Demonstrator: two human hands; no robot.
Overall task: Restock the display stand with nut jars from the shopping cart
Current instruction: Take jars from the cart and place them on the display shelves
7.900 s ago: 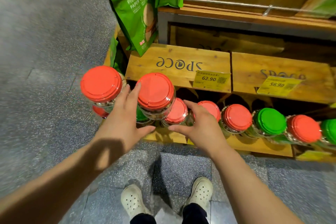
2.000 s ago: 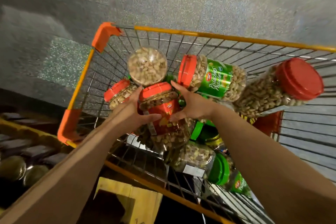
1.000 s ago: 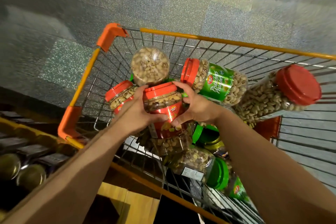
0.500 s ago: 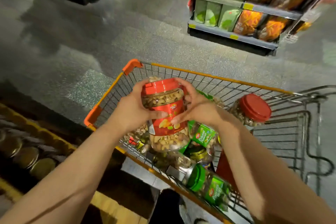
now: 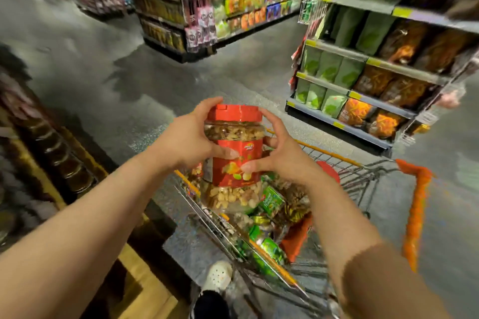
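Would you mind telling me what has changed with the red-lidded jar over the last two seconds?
The red-lidded jar has been lifted up out of the shopping cart and now sits above it. The left hand and right hand still grip its sides. The other jars remain in the cart.

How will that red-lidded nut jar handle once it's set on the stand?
The nut jar looks packed full, so probably heavy; left hand and right hand both grip it. Its clear wall seems rigid and smooth, perhaps slippery. Being round, it may roll if laid sideways.
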